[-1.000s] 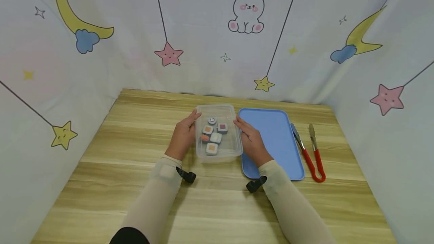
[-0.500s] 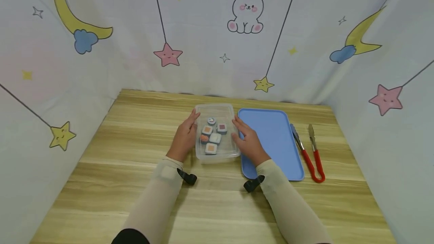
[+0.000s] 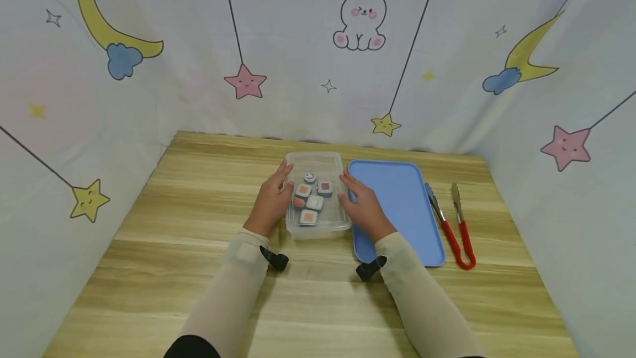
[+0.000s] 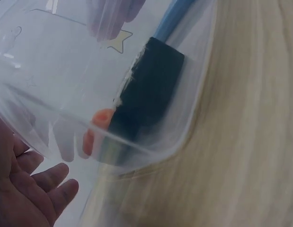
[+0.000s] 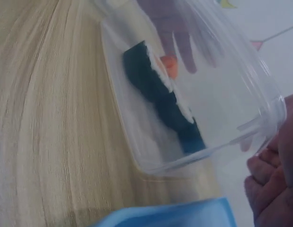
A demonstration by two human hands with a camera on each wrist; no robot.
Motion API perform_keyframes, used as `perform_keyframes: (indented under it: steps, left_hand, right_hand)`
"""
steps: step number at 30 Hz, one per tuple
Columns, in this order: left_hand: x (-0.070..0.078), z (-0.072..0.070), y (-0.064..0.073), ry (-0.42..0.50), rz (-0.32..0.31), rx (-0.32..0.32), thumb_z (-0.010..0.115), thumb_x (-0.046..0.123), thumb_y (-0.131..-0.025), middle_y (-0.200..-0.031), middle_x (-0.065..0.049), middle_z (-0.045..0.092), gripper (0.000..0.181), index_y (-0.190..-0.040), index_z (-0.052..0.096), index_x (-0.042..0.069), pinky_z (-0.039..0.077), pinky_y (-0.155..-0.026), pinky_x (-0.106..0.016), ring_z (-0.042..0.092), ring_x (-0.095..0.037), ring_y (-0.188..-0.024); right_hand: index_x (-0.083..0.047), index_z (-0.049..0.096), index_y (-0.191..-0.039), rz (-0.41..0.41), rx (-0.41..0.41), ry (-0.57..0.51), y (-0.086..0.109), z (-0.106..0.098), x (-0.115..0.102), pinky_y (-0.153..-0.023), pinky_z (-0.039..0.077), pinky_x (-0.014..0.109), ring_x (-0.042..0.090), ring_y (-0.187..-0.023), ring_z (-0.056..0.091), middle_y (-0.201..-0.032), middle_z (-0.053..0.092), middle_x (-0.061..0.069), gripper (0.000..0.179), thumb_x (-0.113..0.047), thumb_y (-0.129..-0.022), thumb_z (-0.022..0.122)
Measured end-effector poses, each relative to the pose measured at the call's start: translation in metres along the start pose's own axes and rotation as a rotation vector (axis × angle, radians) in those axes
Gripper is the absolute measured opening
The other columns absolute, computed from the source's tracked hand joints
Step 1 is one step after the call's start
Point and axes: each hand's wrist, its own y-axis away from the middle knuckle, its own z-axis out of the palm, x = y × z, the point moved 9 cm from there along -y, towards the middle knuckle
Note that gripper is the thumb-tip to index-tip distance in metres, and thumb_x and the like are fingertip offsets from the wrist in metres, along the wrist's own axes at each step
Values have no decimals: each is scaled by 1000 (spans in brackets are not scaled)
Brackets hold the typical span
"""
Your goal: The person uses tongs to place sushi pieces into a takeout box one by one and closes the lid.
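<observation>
A clear plastic container (image 3: 332,220) stands on the wooden table, holding several sushi pieces (image 3: 308,217) with white tops and dark sides. One piece is orange-topped. My left hand (image 3: 269,201) lies along the container's left side, its fingers fairly straight and its thumb near the rim. On the opposite side my right hand (image 3: 365,209) is held the same way, partly above the blue tray. In the left wrist view, loosely bent fingers (image 4: 58,189) are beside the container wall; whether they touch it I cannot tell. Through the wall, the dark sushi sides (image 5: 158,94) show in the right wrist view.
A blue tray (image 3: 392,192) lies just right of the container. Further right are red-handled metal tongs (image 3: 462,236), their arms spread. A white curtain (image 3: 298,109) with cartoon prints surrounds the wooden table (image 3: 318,303) at the back and sides.
The container's right edge has shifted slightly left. My right hand has moved slightly left too, and its thumb now shows apart from its fingers. The tray and tongs stay in place.
</observation>
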Motion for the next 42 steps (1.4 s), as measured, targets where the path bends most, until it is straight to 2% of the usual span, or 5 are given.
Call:
perform_keyframes:
  steps: [5, 10, 19, 35, 42]
  left_hand:
    - [-6, 2, 2, 41, -24, 15, 48, 25, -110, -171, 9, 19, 54, -162, 37, 16, 39, -117, -46, 24, -20, -156]
    - [-5, 2, 2, 80, -22, 49, 50, 21, -110, -172, 5, 20, 55, -163, 36, 19, 37, -118, -47, 26, -20, -155]
    - [6, 2, -4, 68, 29, 72, 49, 19, -110, -170, -2, 25, 53, -161, 40, 9, 26, -124, -50, 15, -27, -159]
    - [1, 2, -7, 59, -51, 51, 53, 20, -107, -169, 9, 24, 56, -161, 39, 16, 24, -125, -47, 18, -13, -157]
    - [-3, 0, -4, 35, -85, 44, 51, 20, -109, -169, 9, 26, 54, -161, 40, 19, 21, -126, -48, 21, -24, -157]
  right_hand:
    - [-3, 50, -153, 58, 74, -204, -1, 2, 3, -114, 43, 38, 26, -146, 44, -163, 40, 7, 52, -6, -102, 63]
    - [2, 46, -154, 73, 116, -303, -1, 6, 0, -119, 37, 40, 28, -152, 34, -165, 36, 15, 55, -1, -102, 62]
    - [-3, 44, -156, 73, 143, -256, 0, 2, -2, -124, 28, 44, 23, -156, 25, -166, 36, 10, 58, -7, -102, 64]
    - [-7, 38, -160, 147, 56, -180, -6, 6, 2, -123, 30, 41, 22, -156, 25, -169, 29, 2, 62, -12, -103, 62]
    - [-7, 35, -162, 150, -22, -37, -7, 7, -2, -124, 28, 44, 27, -156, 25, -169, 24, 0, 65, -19, -104, 62]
